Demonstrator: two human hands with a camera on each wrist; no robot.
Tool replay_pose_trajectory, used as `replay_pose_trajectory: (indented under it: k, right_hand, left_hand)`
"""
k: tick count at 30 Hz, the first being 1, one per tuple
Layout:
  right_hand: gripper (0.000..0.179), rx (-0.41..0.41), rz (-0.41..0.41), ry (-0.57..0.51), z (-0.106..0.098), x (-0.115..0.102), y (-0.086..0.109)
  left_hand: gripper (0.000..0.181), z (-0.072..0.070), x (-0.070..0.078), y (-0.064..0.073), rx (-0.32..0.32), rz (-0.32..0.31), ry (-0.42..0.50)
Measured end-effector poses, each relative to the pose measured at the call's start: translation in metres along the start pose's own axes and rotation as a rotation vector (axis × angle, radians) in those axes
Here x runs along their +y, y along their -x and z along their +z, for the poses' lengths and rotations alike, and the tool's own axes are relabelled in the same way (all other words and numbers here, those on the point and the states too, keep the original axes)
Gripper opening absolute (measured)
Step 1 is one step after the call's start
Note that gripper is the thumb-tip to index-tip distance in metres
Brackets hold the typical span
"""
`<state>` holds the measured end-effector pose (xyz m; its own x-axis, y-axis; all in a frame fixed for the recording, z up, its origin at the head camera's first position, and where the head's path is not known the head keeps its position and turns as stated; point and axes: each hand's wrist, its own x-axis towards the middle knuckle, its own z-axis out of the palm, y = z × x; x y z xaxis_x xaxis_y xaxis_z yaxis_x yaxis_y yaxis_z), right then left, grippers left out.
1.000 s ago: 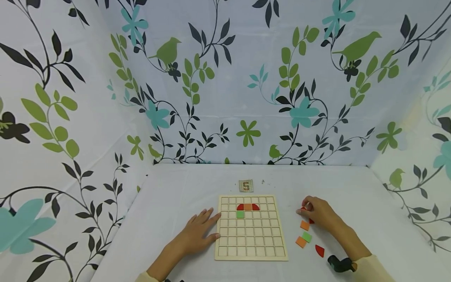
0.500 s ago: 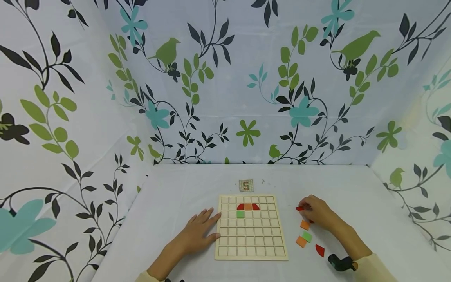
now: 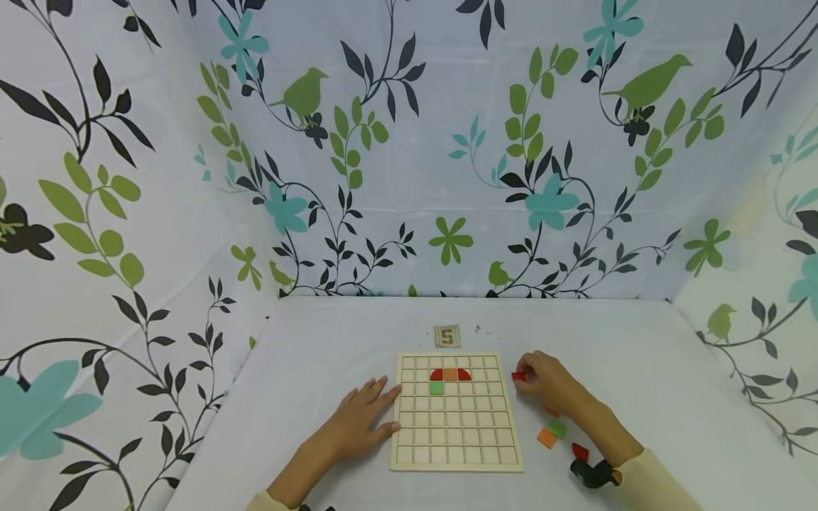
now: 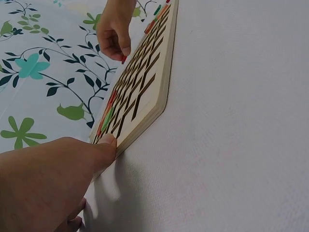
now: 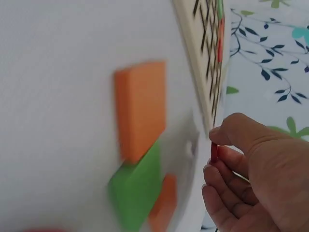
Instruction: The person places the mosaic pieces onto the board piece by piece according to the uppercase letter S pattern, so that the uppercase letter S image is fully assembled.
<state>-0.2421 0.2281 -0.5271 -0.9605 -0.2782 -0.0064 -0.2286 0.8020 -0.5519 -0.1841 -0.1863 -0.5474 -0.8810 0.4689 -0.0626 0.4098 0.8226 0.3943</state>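
Observation:
A pale wooden grid board (image 3: 456, 458) lies on the white table. In its upper rows sit an orange square tile (image 3: 450, 374) between two red rounded tiles (image 3: 437, 375), plus a green square tile (image 3: 437, 388) below the left one. My left hand (image 3: 354, 429) rests at the board's left edge with fingers spread, its thumb (image 4: 107, 140) touching the rim. Just off the board's right side, my right hand (image 3: 546, 381) pinches a red tile (image 5: 214, 152) between thumb and finger. The held tile's full shape is hidden by the fingers.
Right of the board lie a loose orange tile (image 3: 547, 438), a green tile (image 3: 558, 428) and a red tile (image 3: 580, 452); another is partly covered by the right arm. A small patterned card (image 3: 447, 336) lies behind the board. A flowered cloth (image 3: 409, 142) hangs around the table.
My right hand has moved left from the loose tiles towards the board, carrying the red tile. The left hand and the tiles on the board stay as they were.

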Motion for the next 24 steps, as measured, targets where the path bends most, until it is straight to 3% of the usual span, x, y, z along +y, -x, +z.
replay_pose_trajectory:
  k: [6, 16, 24]
  right_hand:
    - [0.017, 0.011, -0.037, -0.057, 0.015, -0.042, -0.007]
    - [0.015, -0.006, -0.289, -0.099, 0.062, -0.1, -0.008]
    - [0.015, -0.018, -0.402, 0.057, 0.082, -0.114, -0.007]
  left_hand:
    - [0.07, -0.002, 0.001, 0.001, -0.004, -0.006, 0.008]
    - [0.07, -0.001, 0.002, 0.0, -0.008, -0.013, 0.019]
    - [0.07, 0.0, 0.0, 0.0, 0.003, 0.0, 0.012]
